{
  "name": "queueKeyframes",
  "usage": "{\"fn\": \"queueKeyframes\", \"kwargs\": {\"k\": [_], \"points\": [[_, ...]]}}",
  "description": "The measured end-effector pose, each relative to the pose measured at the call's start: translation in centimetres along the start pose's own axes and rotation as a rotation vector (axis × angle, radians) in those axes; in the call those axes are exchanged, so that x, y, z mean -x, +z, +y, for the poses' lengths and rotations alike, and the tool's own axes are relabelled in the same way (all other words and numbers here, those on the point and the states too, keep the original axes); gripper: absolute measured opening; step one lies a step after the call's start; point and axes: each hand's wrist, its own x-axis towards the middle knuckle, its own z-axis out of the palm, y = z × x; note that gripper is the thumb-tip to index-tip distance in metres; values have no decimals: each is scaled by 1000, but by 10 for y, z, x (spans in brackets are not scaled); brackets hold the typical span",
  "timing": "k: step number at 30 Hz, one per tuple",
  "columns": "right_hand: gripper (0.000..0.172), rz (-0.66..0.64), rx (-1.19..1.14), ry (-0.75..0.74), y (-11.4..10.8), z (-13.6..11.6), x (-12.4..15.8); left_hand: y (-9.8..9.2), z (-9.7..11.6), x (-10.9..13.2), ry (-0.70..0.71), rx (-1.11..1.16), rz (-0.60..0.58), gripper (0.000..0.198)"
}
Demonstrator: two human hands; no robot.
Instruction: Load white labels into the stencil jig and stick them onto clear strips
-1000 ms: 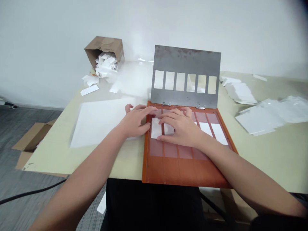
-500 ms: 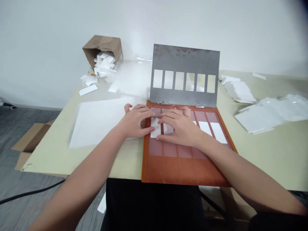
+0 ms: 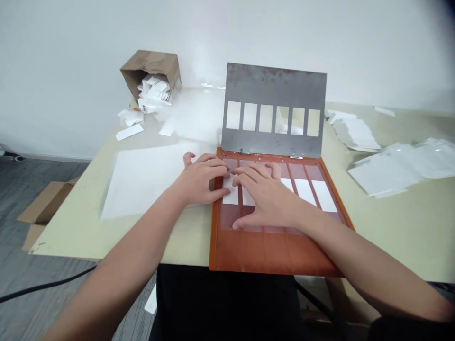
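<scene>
An orange slotted tray (image 3: 249, 248) lies at the table's near edge, its grey metal lid (image 3: 273, 83) with several rectangular windows standing open behind it. White cards (image 3: 313, 192) sit in the tray's slots. My left hand (image 3: 199, 180) rests at the tray's left edge, fingers stretched flat over the leftmost card (image 3: 231, 196). My right hand (image 3: 266, 194) lies flat beside it, fingers spread across the cards in the left slots, thumb pointing down the tray.
A large white sheet (image 3: 142, 177) lies left of the tray. A tipped cardboard box (image 3: 151, 68) spills white cards at the back left. Piles of white sheets (image 3: 398, 168) lie on the right. A cardboard box (image 3: 46, 203) and a cable are on the floor at left.
My right hand has slid a little toward me and its thumb has swung down the tray. My left hand stays pressed on the leftmost card.
</scene>
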Motion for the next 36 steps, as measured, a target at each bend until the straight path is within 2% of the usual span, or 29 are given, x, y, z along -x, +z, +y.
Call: {"fn": "queueKeyframes", "kwargs": {"k": [2,5,7,14,18,26,32,36], "points": [[62,2,-1,-20,1,0,0,0,0,0,0,-3,4,24],[32,26,-3,-60,2,1,-1,0,1,-1,13,-7,3,22],[20,52,-2,-83,3,2,-2,-1,1,-1,16,1,0,23],[20,136,30,-68,9,9,-4,-5,-3,0,36,46,-38,50],[22,158,38,-50,12,11,-5,-3,-2,-1,28,21,-34,58],[32,130,-79,35,4,7,-6,1,-2,-1,30,33,-13,59],[17,184,-92,38,8,7,-8,0,-2,-1,21,37,-11,57],[16,184,-67,67,14,6,-10,0,-2,-2,17,39,-23,55]]}}
